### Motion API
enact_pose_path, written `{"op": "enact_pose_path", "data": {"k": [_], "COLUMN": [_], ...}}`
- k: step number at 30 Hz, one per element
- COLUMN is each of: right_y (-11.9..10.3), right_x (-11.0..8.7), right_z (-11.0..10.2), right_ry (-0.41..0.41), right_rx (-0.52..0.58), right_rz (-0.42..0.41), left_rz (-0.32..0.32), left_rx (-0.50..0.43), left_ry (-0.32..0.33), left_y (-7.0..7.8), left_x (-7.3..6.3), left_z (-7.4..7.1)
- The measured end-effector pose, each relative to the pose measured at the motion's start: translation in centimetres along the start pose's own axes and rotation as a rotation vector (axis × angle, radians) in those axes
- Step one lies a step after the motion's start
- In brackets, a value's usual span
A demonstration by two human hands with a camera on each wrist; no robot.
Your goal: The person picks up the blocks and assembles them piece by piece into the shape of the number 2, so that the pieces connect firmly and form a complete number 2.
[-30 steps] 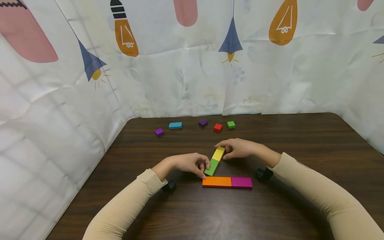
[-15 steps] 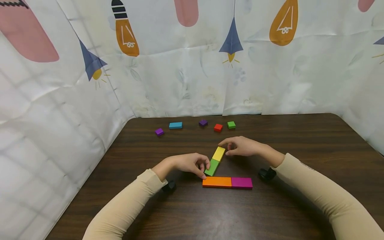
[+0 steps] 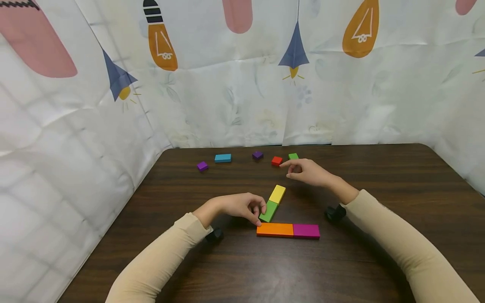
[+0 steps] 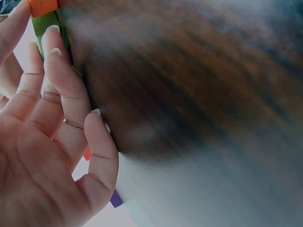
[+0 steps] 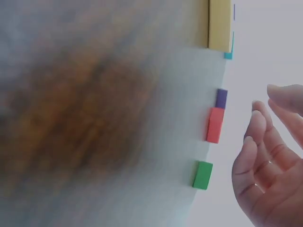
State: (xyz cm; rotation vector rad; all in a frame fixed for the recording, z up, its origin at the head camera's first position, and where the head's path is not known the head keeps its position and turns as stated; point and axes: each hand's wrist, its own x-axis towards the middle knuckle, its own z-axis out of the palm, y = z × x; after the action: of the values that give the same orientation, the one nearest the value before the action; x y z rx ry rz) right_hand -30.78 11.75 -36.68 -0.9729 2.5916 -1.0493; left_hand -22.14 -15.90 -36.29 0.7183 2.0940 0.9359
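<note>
In the head view my left hand (image 3: pixel 236 207) rests beside a longer green block (image 3: pixel 268 211), its fingertips at that block and its thumb by the left end of an orange block (image 3: pixel 274 229). The green block lies end to end with a yellow block (image 3: pixel 278 194) in a slanting row. The orange block and a magenta block (image 3: pixel 306 231) form a straight row in front. My right hand (image 3: pixel 310 171) hovers above the table with relaxed fingers, holding nothing. Its index fingertip appears near a small red block (image 3: pixel 277 161). A small green block (image 3: pixel 293 156) is partly hidden behind that hand.
Along the table's far side lie a violet block (image 3: pixel 202 166), a blue block (image 3: pixel 223 158) and a dark purple block (image 3: pixel 257 155). A patterned white curtain (image 3: pixel 212 105) hangs behind the dark wooden table (image 3: pixel 242 269).
My right hand has left the yellow block and moved away from me toward the small red and green blocks. The left hand stays in place beside the longer green block.
</note>
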Motion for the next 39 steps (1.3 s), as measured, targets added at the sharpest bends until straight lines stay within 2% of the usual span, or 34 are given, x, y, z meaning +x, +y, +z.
{"op": "enact_pose_path", "data": {"k": [5,9,21,28,39], "right_y": [0.5,1.3,3.6,4.1,4.7], "right_x": [0.8,1.4,2.6,3.4,4.4], "right_z": [-0.4,-0.7,-1.7,-2.2,-2.6], "right_ry": [0.075,0.099,0.101,0.100,0.078], "right_rx": [0.015,0.020,0.059,0.094,0.089], "right_rz": [0.014,0.032,0.124,0.178,0.259], "left_rz": [-0.002,0.000,-0.001,0.006,0.007], "left_rx": [-0.007,-0.008,-0.003,-0.004,-0.006], "left_ry": [-0.001,-0.002,-0.007,-0.010,-0.005], "left_y": [0.0,0.0,0.0,-0.1,-0.1], "left_x": [0.0,0.0,0.1,0.2,0.2], "left_z": [0.0,0.1,-0.1,-0.1,-0.1]}}
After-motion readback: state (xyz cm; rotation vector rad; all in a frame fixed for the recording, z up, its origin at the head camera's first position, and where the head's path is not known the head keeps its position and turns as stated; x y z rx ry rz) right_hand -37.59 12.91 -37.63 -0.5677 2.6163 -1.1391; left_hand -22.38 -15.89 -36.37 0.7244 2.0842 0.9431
